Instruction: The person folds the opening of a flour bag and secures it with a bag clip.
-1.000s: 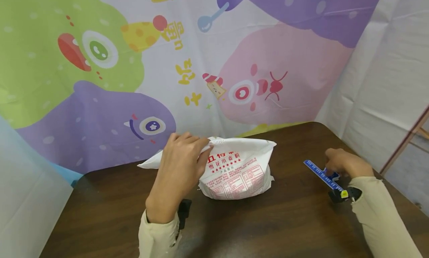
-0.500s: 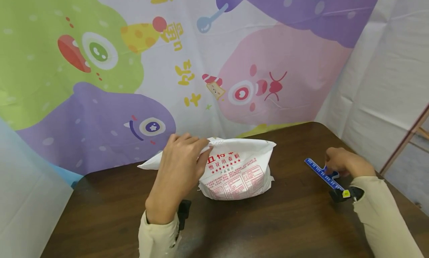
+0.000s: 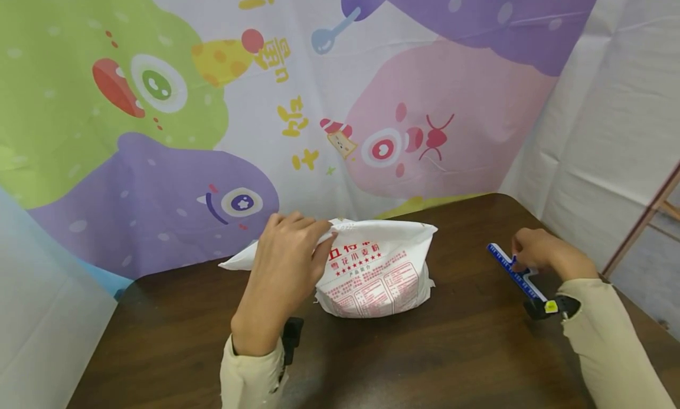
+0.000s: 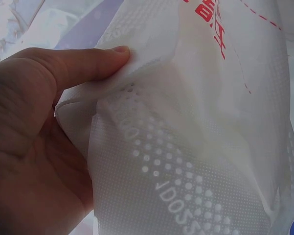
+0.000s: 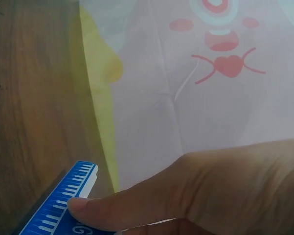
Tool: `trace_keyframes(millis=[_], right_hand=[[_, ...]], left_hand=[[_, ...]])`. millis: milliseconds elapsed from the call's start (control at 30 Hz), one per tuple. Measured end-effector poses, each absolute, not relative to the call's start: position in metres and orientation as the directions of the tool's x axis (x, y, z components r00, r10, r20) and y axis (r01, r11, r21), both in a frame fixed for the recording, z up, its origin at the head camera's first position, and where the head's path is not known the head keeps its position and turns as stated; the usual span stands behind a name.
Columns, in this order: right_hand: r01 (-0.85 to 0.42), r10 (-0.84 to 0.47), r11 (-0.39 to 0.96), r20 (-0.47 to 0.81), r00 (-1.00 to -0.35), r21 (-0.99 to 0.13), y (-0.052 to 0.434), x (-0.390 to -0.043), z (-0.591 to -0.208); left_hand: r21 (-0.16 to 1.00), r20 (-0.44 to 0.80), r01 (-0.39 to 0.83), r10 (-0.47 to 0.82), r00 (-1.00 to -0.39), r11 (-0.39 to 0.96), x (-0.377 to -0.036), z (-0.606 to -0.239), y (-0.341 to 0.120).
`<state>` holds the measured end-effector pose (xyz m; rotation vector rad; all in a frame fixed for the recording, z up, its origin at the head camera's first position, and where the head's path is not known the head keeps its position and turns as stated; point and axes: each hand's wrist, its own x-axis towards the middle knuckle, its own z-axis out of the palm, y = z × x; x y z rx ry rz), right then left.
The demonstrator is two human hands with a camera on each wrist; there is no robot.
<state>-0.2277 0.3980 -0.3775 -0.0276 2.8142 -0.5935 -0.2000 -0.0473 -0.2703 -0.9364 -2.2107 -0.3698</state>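
A white flour bag (image 3: pixel 382 279) with red printing stands on the dark wooden table (image 3: pixel 404 362), its top folded over. My left hand (image 3: pixel 289 264) pinches the folded top edge at the bag's left end. In the left wrist view the thumb (image 4: pixel 102 61) presses on the white fold, and the fingers behind it are hidden. Off to the right, my right hand (image 3: pixel 544 254) holds a long blue clip (image 3: pixel 515 275) with a piano-key pattern, apart from the bag. The thumb (image 5: pixel 95 211) lies on the clip in the right wrist view; its other fingers are mostly out of sight.
Behind the table hangs a cloth (image 3: pixel 319 179) printed with cartoon monsters. White sheeting (image 3: pixel 611 131) hangs at the right, with a wooden frame (image 3: pixel 650 214) at the far right. The table's back edge runs close behind the bag.
My right hand has lifted slightly with the clip, and the clip has turned a little so less of its face shows. The left hand and bag stay put.
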Motion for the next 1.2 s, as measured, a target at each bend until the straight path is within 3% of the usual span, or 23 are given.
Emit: trace_keyframes(millis=[1200], right_hand=[[-0.168, -0.147, 0.945, 0.097, -0.984, -0.28, 0.374, -0.222, -0.343]], left_hand=[[-0.008, 0.693, 0.707, 0.514, -0.506, 0.707, -0.199, -0.271, -0.047]])
